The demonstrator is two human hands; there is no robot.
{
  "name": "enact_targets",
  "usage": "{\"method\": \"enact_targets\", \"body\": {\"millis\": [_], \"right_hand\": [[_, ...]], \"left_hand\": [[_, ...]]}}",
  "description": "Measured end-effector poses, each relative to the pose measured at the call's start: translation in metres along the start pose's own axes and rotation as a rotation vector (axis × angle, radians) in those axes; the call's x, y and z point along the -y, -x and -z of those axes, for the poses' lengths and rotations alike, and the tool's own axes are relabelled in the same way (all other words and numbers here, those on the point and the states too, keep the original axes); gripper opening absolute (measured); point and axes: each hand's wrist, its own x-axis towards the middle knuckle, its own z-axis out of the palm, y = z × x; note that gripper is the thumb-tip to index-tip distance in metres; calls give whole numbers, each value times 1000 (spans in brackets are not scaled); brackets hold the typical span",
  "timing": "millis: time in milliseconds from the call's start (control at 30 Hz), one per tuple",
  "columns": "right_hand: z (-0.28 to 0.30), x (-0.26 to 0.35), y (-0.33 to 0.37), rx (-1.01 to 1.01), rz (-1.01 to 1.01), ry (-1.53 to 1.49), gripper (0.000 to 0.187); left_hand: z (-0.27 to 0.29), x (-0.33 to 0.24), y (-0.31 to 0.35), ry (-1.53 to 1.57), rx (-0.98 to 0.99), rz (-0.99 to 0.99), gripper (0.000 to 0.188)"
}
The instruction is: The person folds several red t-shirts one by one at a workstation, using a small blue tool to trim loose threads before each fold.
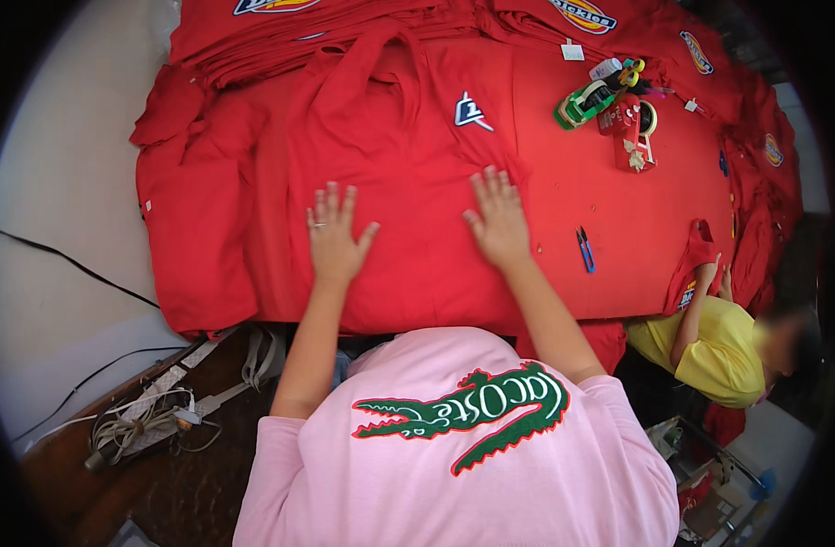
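Note:
A red hooded sweatshirt (pixel 408 237) lies spread out in front of me, its hood at the far end and a logo patch on its upper right. My left hand (pixel 338 239) rests flat on the left of its body, fingers spread and a ring on one finger. On the right of the body, below the patch, lies my right hand (pixel 499 219), also flat with fingers apart. Neither hand holds anything. To the right of the sweatshirt are blue-handled thread snips (pixel 586 251).
Stacked red garments (pixel 253 50) line the table's far edge. A green tape dispenser (pixel 577 108) and a red one (pixel 629 137) stand at the far right. A person in a yellow top (pixel 723 351) handles a red garment at the right. Cables (pixel 153 424) lie at the lower left.

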Motion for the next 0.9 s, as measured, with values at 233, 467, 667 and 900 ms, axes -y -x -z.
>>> {"method": "enact_targets", "body": {"millis": [233, 467, 667, 900], "right_hand": [[-1, -52, -7, -123, -133, -22, 67], [-3, -50, 15, -350, -323, -139, 24], [6, -57, 28, -210, -456, -338, 20], [49, -43, 30, -315, -371, -446, 23]], "left_hand": [[-9, 47, -10, -127, -66, 161, 77], [-9, 73, 11, 99, -447, 511, 31], [30, 78, 3, 410, -426, 459, 20], [59, 79, 1, 255, -516, 290, 15]]}}
